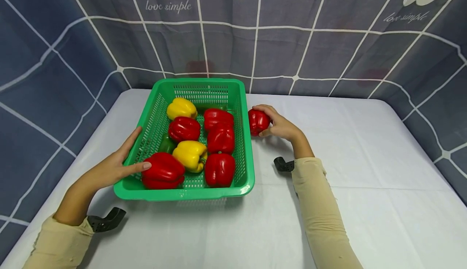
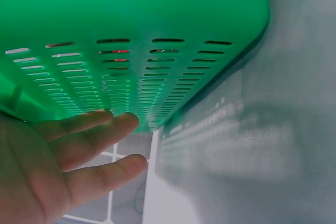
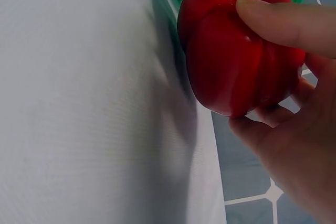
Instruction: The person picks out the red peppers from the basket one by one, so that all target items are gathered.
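A green plastic basket (image 1: pixel 249 155) with slotted walls holds several red bell peppers (image 1: pixel 220 170), two yellow bell peppers (image 1: pixel 190 155) and some green pepper partly hidden beneath them. My left hand (image 1: pixel 113 165) rests at the basket's left rim, its thumb reaching over the rim to the front-left red pepper (image 1: pixel 164 171). In the left wrist view, the left hand's fingers (image 2: pixel 100 177) stretch out along the outer wall. Just outside the right wall, my right hand (image 1: pixel 279 124) grips a red bell pepper (image 3: pixel 226 66) between thumb and fingers, close over the table.
A white cloth covers the table (image 1: pixel 365 171) under the basket. Behind it and at both sides hangs a grey-blue checked curtain (image 1: pixel 233 50). Black wrist mounts (image 1: pixel 107 219) stick out from both sleeves near the tabletop.
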Action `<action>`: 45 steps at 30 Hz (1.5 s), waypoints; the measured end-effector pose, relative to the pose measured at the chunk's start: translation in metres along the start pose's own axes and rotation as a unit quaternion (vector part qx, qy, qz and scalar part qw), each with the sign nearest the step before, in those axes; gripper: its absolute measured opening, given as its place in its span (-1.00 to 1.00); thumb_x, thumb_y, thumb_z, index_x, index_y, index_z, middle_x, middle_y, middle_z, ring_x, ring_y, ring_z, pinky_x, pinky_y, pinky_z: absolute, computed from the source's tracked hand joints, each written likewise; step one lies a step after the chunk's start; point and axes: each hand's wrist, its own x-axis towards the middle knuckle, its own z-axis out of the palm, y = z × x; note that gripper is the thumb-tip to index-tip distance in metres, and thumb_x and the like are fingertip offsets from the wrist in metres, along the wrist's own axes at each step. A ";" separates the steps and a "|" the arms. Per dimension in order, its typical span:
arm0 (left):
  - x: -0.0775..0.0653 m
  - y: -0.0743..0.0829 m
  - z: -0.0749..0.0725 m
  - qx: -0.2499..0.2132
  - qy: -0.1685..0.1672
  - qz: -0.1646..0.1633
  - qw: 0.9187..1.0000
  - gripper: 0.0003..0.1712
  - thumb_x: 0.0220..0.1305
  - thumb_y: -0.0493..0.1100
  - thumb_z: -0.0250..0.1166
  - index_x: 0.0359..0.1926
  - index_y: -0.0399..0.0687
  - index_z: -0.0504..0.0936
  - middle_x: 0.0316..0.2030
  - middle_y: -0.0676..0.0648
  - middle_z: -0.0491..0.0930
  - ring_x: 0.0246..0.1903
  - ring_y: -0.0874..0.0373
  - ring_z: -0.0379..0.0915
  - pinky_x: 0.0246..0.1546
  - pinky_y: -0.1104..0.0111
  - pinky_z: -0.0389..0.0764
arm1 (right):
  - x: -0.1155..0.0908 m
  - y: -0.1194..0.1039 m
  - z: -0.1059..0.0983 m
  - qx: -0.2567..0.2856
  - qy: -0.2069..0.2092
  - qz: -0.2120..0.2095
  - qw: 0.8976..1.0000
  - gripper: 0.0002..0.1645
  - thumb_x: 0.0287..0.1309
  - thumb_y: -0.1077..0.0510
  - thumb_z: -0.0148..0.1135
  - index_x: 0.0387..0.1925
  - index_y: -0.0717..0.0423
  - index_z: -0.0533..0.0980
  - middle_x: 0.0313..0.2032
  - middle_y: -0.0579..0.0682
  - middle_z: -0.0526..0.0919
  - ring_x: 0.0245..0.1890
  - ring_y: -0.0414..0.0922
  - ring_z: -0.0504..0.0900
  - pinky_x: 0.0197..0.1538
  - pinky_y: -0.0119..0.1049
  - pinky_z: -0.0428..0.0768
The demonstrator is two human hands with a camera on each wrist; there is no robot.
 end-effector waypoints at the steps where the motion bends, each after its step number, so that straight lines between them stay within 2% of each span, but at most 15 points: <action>1: 0.000 0.000 0.000 0.000 0.000 0.000 1.000 0.10 0.17 -0.09 0.19 0.39 0.28 -0.50 0.41 -0.23 -0.41 0.30 -0.42 -0.29 -0.01 -0.43 0.04 | 0.000 -0.001 0.000 -0.001 -0.003 0.002 1.000 -0.04 -0.23 0.46 0.23 0.30 0.04 0.16 0.32 0.09 0.06 0.30 0.09 0.08 0.27 0.13 0.21; 3: 0.000 0.000 0.000 0.000 0.000 0.001 1.000 0.11 0.17 -0.09 0.19 0.39 0.28 -0.50 0.41 -0.23 -0.42 0.30 -0.42 -0.30 -0.01 -0.43 0.04 | 0.000 -0.002 0.000 -0.002 -0.005 0.007 1.000 -0.03 -0.22 0.47 0.23 0.31 0.04 0.15 0.33 0.09 0.05 0.31 0.09 0.06 0.27 0.13 0.22; 7: 0.001 0.000 0.000 -0.001 -0.001 0.001 1.000 0.11 0.17 -0.10 0.19 0.39 0.28 -0.50 0.41 -0.22 -0.42 0.31 -0.41 -0.32 0.00 -0.43 0.02 | 0.004 0.009 -0.001 -0.011 -0.006 0.008 1.000 0.00 -0.22 0.42 0.28 0.31 -0.10 0.15 0.33 0.01 0.05 0.32 0.05 0.06 0.26 0.12 0.24; 16: 0.001 -0.002 0.000 -0.007 0.000 0.003 1.000 0.11 0.17 -0.11 0.19 0.39 0.30 -0.49 0.41 -0.21 -0.43 0.32 -0.39 -0.34 0.01 -0.43 0.00 | 0.004 0.012 -0.002 -0.025 -0.007 0.013 1.000 0.00 -0.20 0.36 0.32 0.31 -0.15 0.14 0.33 0.02 0.03 0.31 0.06 0.08 0.28 0.13 0.19; 20: 0.001 -0.002 0.000 -0.003 -0.001 0.000 1.000 0.11 0.17 -0.10 0.19 0.39 0.31 -0.50 0.41 -0.21 -0.44 0.32 -0.40 -0.34 0.01 -0.43 0.00 | 0.003 0.011 -0.004 -0.034 -0.003 0.011 0.999 0.01 -0.20 0.36 0.34 0.32 -0.10 0.12 0.35 0.03 -0.03 0.34 0.08 0.00 0.30 0.18 0.09; 23: 0.001 -0.001 0.000 0.001 -0.001 -0.002 1.000 0.11 0.17 -0.09 0.19 0.39 0.31 -0.50 0.41 -0.21 -0.44 0.32 -0.41 -0.34 0.00 -0.43 0.01 | -0.001 0.002 -0.005 -0.035 -0.005 0.007 0.999 -0.01 -0.18 0.40 0.31 0.33 0.01 0.12 0.36 0.08 -0.06 0.36 0.10 -0.06 0.31 0.20 0.04; 29: 0.000 0.000 0.000 -0.001 0.001 0.000 1.000 0.11 0.17 -0.09 0.19 0.39 0.29 -0.50 0.41 -0.21 -0.43 0.32 -0.41 -0.34 0.00 -0.43 0.01 | -0.010 -0.017 -0.006 -0.023 -0.020 0.002 1.000 -0.06 -0.14 0.43 0.26 0.32 0.18 0.10 0.34 0.19 -0.04 0.34 0.18 -0.04 0.29 0.23 0.08; 38: 0.000 0.000 0.000 -0.003 0.000 0.003 1.000 0.11 0.17 -0.11 0.20 0.39 0.29 -0.50 0.41 -0.22 -0.43 0.31 -0.41 -0.33 0.00 -0.43 0.01 | -0.001 0.011 -0.009 -0.011 -0.031 -0.012 0.999 -0.06 -0.11 0.35 0.31 0.33 0.03 0.12 0.33 0.08 -0.01 0.34 0.09 0.00 0.32 0.19 0.08; 45: 0.001 -0.001 0.000 -0.008 -0.001 0.003 1.000 0.11 0.17 -0.12 0.20 0.39 0.29 -0.49 0.41 -0.21 -0.43 0.31 -0.40 -0.33 0.00 -0.43 0.01 | -0.001 0.014 -0.012 -0.002 -0.033 -0.021 0.999 -0.05 -0.12 0.36 0.30 0.33 0.06 0.10 0.33 0.09 0.00 0.32 0.08 0.04 0.31 0.19 0.08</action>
